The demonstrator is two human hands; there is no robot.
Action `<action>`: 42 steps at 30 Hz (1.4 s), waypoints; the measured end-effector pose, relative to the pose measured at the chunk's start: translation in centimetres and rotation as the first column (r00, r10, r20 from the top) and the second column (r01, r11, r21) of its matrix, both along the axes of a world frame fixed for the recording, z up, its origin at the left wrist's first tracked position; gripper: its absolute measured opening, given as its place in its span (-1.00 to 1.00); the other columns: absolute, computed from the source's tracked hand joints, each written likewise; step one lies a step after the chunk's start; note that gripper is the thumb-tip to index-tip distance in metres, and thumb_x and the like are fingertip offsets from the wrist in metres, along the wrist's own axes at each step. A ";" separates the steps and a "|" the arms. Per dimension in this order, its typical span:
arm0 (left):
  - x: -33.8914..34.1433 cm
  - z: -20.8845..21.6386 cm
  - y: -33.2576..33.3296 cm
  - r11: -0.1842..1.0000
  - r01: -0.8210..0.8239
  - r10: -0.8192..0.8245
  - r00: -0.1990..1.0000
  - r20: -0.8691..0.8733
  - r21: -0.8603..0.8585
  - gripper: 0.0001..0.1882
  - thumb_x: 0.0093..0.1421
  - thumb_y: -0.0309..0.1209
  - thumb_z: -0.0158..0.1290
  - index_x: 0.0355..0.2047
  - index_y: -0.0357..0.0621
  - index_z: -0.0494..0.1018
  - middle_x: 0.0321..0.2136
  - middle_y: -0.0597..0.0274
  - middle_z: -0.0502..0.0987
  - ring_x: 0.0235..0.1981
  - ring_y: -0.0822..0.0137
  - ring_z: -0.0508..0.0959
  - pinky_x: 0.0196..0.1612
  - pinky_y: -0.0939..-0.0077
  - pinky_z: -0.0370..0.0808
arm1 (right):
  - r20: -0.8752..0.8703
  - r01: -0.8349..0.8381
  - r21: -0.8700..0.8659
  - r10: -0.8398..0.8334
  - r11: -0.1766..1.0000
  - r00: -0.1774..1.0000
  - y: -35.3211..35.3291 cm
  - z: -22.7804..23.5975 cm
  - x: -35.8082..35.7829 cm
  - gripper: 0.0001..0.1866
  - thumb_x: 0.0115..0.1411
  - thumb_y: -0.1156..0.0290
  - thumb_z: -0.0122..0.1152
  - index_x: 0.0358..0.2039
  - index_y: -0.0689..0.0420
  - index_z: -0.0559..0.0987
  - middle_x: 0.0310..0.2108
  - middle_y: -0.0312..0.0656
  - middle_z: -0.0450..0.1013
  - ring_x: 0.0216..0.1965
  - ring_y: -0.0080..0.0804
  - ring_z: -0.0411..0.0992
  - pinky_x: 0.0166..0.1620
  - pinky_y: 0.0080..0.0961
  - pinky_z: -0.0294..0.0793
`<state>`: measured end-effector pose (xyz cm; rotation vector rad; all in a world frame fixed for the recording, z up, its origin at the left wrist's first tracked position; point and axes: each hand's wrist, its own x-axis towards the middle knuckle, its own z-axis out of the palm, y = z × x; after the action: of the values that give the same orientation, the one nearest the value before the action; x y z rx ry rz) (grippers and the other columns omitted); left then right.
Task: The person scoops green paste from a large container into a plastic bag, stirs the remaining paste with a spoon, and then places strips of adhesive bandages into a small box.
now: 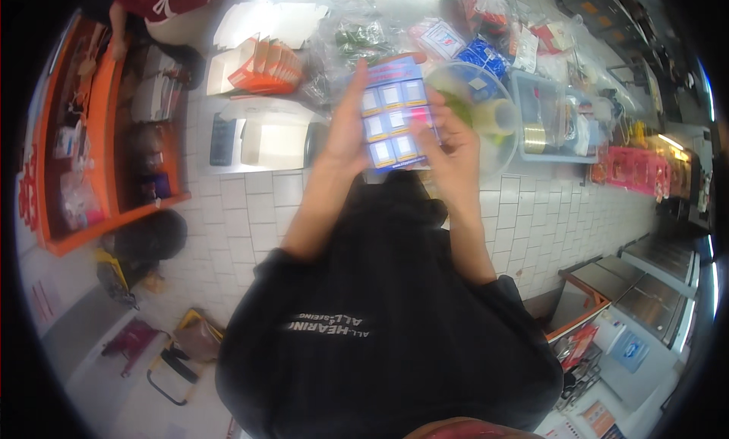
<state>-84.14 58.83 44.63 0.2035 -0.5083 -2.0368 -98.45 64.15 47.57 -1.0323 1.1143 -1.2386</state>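
Between my two hands, in front of my chest, is a blue printed card [392, 118] with a grid of white squares and one pink patch. My left hand [351, 124] grips its left edge, with the thumb along the side. On the right side my right hand [453, 140] is bent closed at the card, its thumb and fingers at the lower right edge. Motion slightly blurs the right fingers. Beyond the card, a clear round tub [510, 146] with green contents and a pale roll stands on the counter.
Orange-and-white folded cartons [266, 67], an open white box [277, 144] and a dark calculator-like device [222, 141] lie on the counter's left. Plastic bags [357, 40], a blue packet [484, 55] and a clear bin [558, 112] fill its right. Orange shelving [106, 188] and another person's hand [118, 48] are at left.
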 end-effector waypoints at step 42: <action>-1.3 -1.2 5.0 0.993 -0.106 0.110 0.797 0.594 -0.042 -0.67 0.43 -0.25 0.05 0.01 -0.26 0.52 -0.21 0.27 0.63 -0.20 0.49 0.59 -0.16 0.50 0.56 | -0.189 -0.040 0.036 0.046 0.999 0.981 0.9 -1.7 -2.7 -0.75 0.40 0.34 0.21 -0.18 0.29 0.67 -0.44 -0.33 0.58 -0.40 -0.74 0.38 -0.35 -0.66 0.36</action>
<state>-85.40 63.83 43.41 0.8730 -0.8690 -1.8314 -101.17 65.07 45.85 -1.1621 1.2472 -1.1017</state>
